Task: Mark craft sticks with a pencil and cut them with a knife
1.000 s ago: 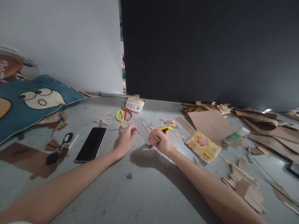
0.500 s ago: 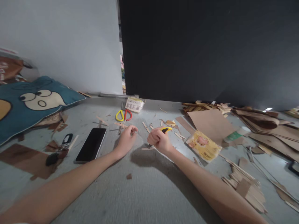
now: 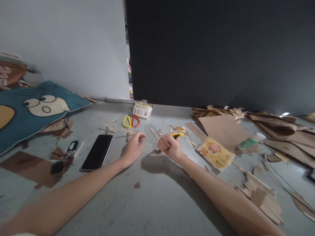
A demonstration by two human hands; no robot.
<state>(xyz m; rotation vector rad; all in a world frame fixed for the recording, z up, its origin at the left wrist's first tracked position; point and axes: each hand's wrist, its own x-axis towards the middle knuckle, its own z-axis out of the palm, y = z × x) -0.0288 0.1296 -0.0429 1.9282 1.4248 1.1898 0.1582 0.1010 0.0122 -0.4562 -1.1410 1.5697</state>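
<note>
My right hand [image 3: 169, 146] is wrapped round a yellow-and-black utility knife [image 3: 178, 135]; its handle sticks out above the fist, and the tip points down near a flat wooden stick [image 3: 157, 154] on the tabletop. To the left, my left hand [image 3: 135, 146] rests on the surface with fingers curled and pressed together. Something thin and pale seems to show at its fingertips, too small to name. Beyond that hand lie scissors [image 3: 131, 121] with one yellow and one red handle loop, beside loose wooden sticks [image 3: 128, 131].
A phone [image 3: 97, 152], keys [image 3: 64, 160] and a blue cushion [image 3: 46, 108] lie left. At right are a yellow tissue pack [image 3: 215, 153], cardboard [image 3: 222, 128], a glue bottle [image 3: 251, 141] and stacked sticks [image 3: 261, 196]. A white pack [image 3: 142, 110] sits by the dark panel [image 3: 221, 52].
The view has shifted very slightly. My right hand and the utility knife are marginally farther right; my left hand stays almost in place.
</note>
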